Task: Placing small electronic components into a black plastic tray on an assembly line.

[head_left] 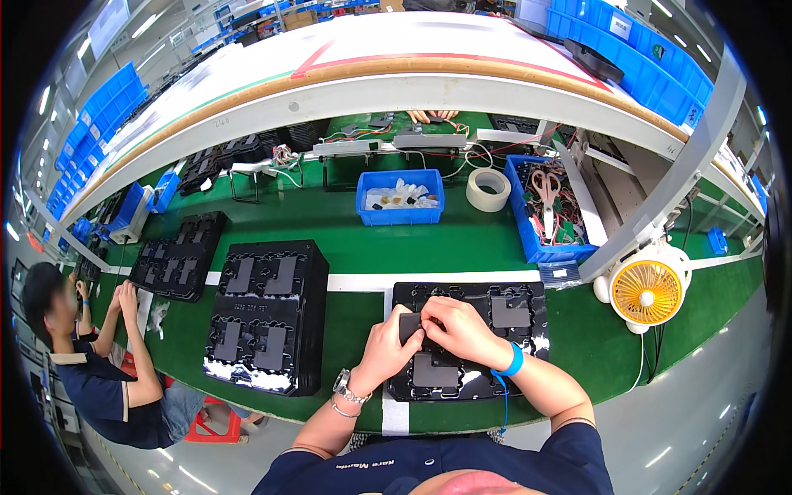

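Green bench (pixel 346 256): the broadest surface in my remote view; I take clock directions from the hands, with 12 o'clock away from the wearer. White-topped shelf (pixel 396 41): spans 11 to 1 o'clock, raised above the bench's far part, presumably so that the working strip below stays reachable. Co-worker (pixel 107 371): seated toward 9 o'clock, both arms raised. Black stack (pixel 268 309): at 9 o'clock, beside the work and apart from it, close enough, I judge, for the left arm to reach.

Black tray (pixel 511 355): lies flat beneath both hands, squarely before the wearer, a position I read as giving both hands equal access. Blue bin (pixel 528 239): near 2 o'clock, holding tangled wires. Yellow fan (pixel 648 293): at 3 o'clock, facing the wearer, probably for cooling. Blue box (pixel 400 216): at 12 o'clock, with small loose items inside.

Left hand (pixel 388 346): grasping a small piece between thumb and fingers, over the tray's upper left, probably to steady it. Right hand (pixel 458 326): fingers bent, tips meeting at that piece's edge; I cannot tell whether they pinch it. Tape roll (pixel 488 175): at 1 o'clock, on its side face. Scissors (pixel 546 194): points toward the wearer, on the bin's wires. Grey pads (pixel 435 371): set in the tray, at 6 and 3 o'clock. Dark grey piece (pixel 408 324): smallest, the one in the left hand's grasp, just above the tray or touching it; I cannot tell which.
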A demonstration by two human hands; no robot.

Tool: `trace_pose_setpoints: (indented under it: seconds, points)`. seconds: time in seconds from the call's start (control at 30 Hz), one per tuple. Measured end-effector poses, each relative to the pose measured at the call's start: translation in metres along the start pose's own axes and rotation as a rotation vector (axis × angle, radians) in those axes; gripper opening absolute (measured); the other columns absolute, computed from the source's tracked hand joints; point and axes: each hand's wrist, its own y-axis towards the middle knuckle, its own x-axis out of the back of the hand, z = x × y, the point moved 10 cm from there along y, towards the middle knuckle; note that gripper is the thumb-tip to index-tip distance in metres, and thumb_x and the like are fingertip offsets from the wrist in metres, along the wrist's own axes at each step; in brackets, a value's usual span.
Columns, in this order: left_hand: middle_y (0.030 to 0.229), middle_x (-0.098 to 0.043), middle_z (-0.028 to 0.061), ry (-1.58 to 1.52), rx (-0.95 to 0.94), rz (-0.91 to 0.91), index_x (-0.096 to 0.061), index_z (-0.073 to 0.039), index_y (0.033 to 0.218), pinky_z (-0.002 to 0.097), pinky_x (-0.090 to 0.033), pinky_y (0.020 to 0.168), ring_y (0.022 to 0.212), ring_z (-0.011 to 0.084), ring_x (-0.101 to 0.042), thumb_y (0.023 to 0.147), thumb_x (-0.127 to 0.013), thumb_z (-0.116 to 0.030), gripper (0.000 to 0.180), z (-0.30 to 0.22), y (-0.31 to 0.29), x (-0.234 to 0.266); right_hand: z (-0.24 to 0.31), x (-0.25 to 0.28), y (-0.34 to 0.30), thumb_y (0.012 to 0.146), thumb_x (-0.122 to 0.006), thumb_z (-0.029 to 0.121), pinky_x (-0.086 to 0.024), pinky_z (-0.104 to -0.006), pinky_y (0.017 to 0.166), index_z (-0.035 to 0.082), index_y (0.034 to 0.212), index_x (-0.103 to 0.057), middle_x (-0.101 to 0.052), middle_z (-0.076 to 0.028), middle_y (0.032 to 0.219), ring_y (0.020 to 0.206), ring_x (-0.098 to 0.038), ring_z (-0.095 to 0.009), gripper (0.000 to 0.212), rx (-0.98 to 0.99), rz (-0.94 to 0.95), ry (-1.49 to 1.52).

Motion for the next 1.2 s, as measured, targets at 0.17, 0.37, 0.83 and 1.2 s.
trace_pose_setpoints:
  seconds: [0.17, 0.37, 0.83, 1.2]
  points:
    - [0.071, -0.07, 0.0108, -0.001, -0.002, -0.001, -0.053, -0.003, 0.104, 0.0374, -0.056, 0.062, 0.066, 0.0273, -0.074, 0.095, -0.069, -0.015, 0.022, -0.001, 0.0, 0.0, -0.001, 0.0, 0.0, 0.088, -0.064, 0.01, -0.054, -0.0474, 0.072, -0.001, 0.088, -0.061, -0.063, -0.015, 0.085, 0.083, -0.066, -0.037, 0.011, 0.007, -0.011, 0.013]
    - [0.07, -0.067, 0.0117, 0.024, -0.019, -0.015, -0.054, -0.003, 0.103, 0.0388, -0.055, 0.061, 0.065, 0.0301, -0.072, 0.093, -0.07, -0.016, 0.023, 0.0, 0.0, 0.001, -0.002, -0.001, 0.0, 0.087, -0.064, 0.01, -0.053, -0.0469, 0.071, 0.0, 0.087, -0.06, -0.063, -0.014, 0.084, 0.082, -0.066, -0.037, 0.011, 0.002, -0.012, 0.005]
    - [0.07, -0.066, 0.0127, 0.044, -0.028, -0.016, -0.054, -0.003, 0.102, 0.04, -0.055, 0.061, 0.065, 0.0321, -0.071, 0.093, -0.071, -0.018, 0.024, -0.001, 0.0, 0.001, -0.007, -0.002, -0.002, 0.084, -0.065, 0.009, -0.052, -0.0445, 0.066, 0.001, 0.085, -0.06, -0.061, -0.013, 0.08, 0.076, -0.065, -0.034, 0.01, -0.016, -0.048, 0.009]
    - [0.07, -0.07, 0.0113, 0.028, -0.02, -0.006, -0.054, -0.003, 0.104, 0.0386, -0.056, 0.062, 0.066, 0.0292, -0.074, 0.094, -0.07, -0.018, 0.024, 0.0, 0.0, 0.0, -0.015, -0.006, -0.002, 0.085, -0.065, 0.01, -0.052, -0.0428, 0.066, 0.001, 0.087, -0.061, -0.062, -0.013, 0.081, 0.073, -0.065, -0.033, 0.01, -0.059, -0.029, 0.059]
